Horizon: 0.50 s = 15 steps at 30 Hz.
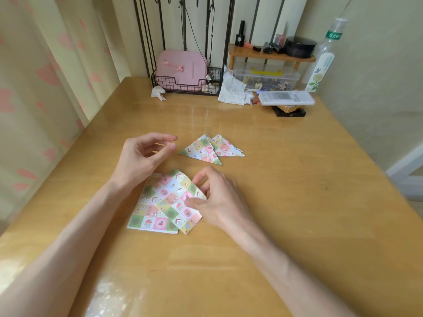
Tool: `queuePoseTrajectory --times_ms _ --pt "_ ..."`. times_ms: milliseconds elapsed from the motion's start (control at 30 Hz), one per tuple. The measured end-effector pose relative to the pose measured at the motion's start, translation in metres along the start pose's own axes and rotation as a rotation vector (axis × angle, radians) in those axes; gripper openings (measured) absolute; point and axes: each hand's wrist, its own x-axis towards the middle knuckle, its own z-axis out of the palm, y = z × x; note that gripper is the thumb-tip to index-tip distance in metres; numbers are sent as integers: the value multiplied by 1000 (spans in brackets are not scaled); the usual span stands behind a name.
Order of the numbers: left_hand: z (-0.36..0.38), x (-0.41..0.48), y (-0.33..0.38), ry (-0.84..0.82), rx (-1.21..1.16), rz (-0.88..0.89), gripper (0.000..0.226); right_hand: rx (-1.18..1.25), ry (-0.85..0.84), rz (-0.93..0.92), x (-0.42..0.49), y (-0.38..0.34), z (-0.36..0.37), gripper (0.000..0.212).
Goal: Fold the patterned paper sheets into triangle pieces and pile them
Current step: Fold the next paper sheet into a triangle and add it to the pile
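Forearms (68, 236) stretch over the worktop (286, 179); right hand (217, 195) pinches the patterned sheet (160, 202) at its edge; left hand (142, 154) hovers, loosely curled, empty.

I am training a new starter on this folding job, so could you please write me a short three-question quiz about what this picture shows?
1. True or false: the left hand is holding a sheet.
2. Where do the folded triangles lie relative to the stack of flat sheets? A) nearer the person; B) farther away, toward the wire basket; C) on the wooden shelf.
3. Which hand pinches the top sheet?

Key: 1 false, it hovers above the table with nothing in it; 2 B; 3 the right hand.
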Motion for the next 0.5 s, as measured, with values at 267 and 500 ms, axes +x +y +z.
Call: queuePoseTrajectory --times_ms 267,500 --pt "13 -8 17 -226 -136 -20 40 340 153 -159 11 25 -54 11" --pt "34 -20 34 -264 271 355 21 -70 346 -404 -7 68 -82 33"
